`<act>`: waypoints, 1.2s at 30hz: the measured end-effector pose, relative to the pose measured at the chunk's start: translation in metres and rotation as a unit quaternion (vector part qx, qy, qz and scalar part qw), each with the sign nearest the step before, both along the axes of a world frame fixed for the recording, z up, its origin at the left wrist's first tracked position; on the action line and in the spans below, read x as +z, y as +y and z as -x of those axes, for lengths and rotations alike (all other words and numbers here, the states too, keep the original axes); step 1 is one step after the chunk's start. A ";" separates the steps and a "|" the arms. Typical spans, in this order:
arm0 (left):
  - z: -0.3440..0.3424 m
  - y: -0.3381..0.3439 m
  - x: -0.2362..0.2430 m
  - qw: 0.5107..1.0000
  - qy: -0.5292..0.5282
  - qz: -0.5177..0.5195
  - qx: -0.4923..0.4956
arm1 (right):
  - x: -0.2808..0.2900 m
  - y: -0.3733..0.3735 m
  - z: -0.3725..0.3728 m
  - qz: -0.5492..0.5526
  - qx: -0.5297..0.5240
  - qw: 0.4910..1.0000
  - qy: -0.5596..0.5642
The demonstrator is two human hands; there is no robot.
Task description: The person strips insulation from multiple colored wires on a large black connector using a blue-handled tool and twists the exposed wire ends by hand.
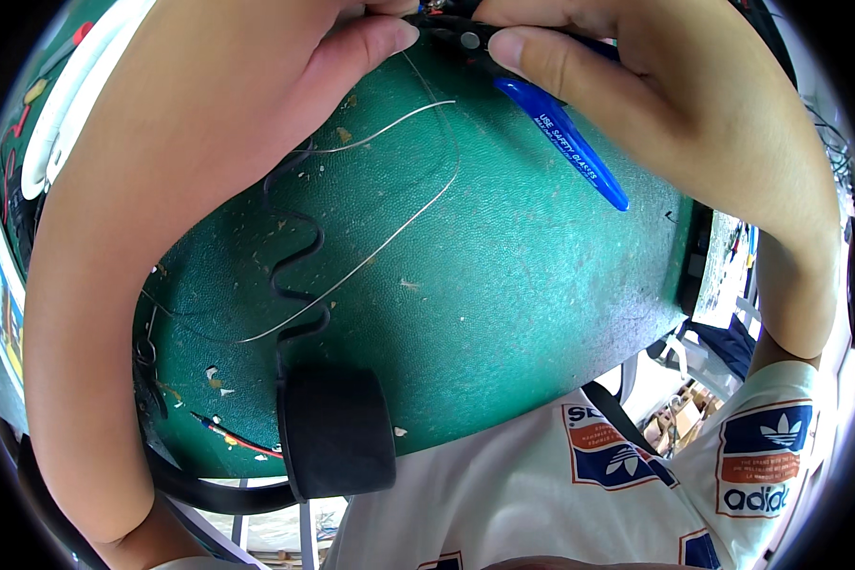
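Note:
At the top edge my right hand (589, 57) is closed around blue-handled pliers (570, 147). One blue handle slants down to the right from under my thumb. The black pliers head with its round pivot lies between my hands; its jaws are partly hidden. My left hand (361, 43) is closed beside the head, thumb pressed against the fingers, some of which are cut off by the frame. From under that thumb a thin pale wire (380, 250) loops down across the green mat (503, 313). Whatever else the left fingers pinch is hidden.
A black cylinder (342, 432) sits at the mat's near edge, with a wavy black cord (299, 252) above it. A red-and-black probe-like lead (237, 440) lies to its left. Small scraps dot the mat. A thick white tube (62, 114) stands at far left.

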State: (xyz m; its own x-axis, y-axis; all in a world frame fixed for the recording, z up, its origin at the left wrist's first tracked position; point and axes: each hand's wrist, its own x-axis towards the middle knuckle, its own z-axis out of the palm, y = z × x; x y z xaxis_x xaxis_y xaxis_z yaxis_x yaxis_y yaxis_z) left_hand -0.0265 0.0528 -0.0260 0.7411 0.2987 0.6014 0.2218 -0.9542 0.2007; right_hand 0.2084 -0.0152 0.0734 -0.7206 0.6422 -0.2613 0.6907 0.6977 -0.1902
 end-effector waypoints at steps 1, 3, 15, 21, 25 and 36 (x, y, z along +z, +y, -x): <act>0.000 -0.001 0.000 1.000 0.010 -0.023 0.013 | 0.000 0.000 0.000 0.000 0.000 1.000 0.000; -0.001 -0.002 0.000 0.997 0.025 -0.062 0.033 | 0.000 0.000 0.001 0.004 -0.001 1.000 0.000; -0.002 -0.006 0.009 0.999 0.003 0.032 -0.019 | 0.000 -0.005 0.002 0.009 -0.010 1.000 0.000; -0.003 -0.003 0.007 0.999 0.000 0.017 -0.031 | -0.001 -0.009 0.001 0.009 -0.013 1.000 0.000; -0.003 -0.001 0.007 0.999 0.000 0.019 -0.039 | -0.001 -0.010 0.000 0.007 -0.013 1.000 0.002; 0.000 -0.002 0.006 0.999 0.002 0.013 -0.044 | -0.004 -0.010 0.002 0.004 -0.009 1.000 0.009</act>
State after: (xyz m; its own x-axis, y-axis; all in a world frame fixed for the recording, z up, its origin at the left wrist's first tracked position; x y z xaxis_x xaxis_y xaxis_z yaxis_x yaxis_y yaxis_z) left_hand -0.0261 0.0511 -0.0197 0.7680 0.2472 0.5908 0.1379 -0.9647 0.2243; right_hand 0.2061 -0.0253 0.0692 -0.7138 0.6531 -0.2529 0.6994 0.6838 -0.2082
